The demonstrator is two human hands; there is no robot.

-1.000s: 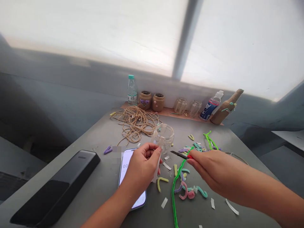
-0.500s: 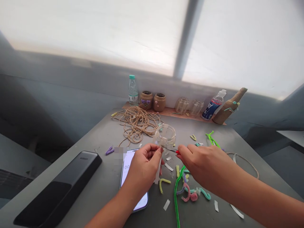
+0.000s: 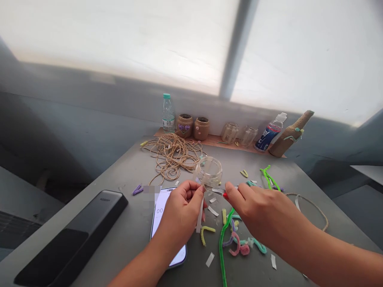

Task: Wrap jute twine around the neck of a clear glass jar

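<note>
My left hand (image 3: 187, 207) pinches a narrow white strip (image 3: 200, 215), which hangs down beside the fingers. A small red-handled metal tool (image 3: 225, 195), seemingly scissors, is gripped in my right hand (image 3: 251, 203). Its metal part points left toward my left fingertips; most of the handle is hidden in my palm. Just beyond both hands stands an open clear glass jar (image 3: 209, 167). Below them lie a long green pipe cleaner (image 3: 222, 247), a bent yellow piece (image 3: 206, 231) and several pastel pieces (image 3: 236, 241).
A phone (image 3: 178, 259) lies partly under my left arm, with a long black box (image 3: 74, 235) farther left. Tangled twine (image 3: 176, 153) is behind. Along the back stand twine-wrapped jars (image 3: 201, 129), clear jars (image 3: 230, 132), a water bottle (image 3: 168, 115) and a twine-wrapped bottle (image 3: 289, 137).
My right hand and forearm have shifted very slightly, now covering most of a white scrap at the lower right. My left hand keeps its pinch on the strip. The view has moved a little.
</note>
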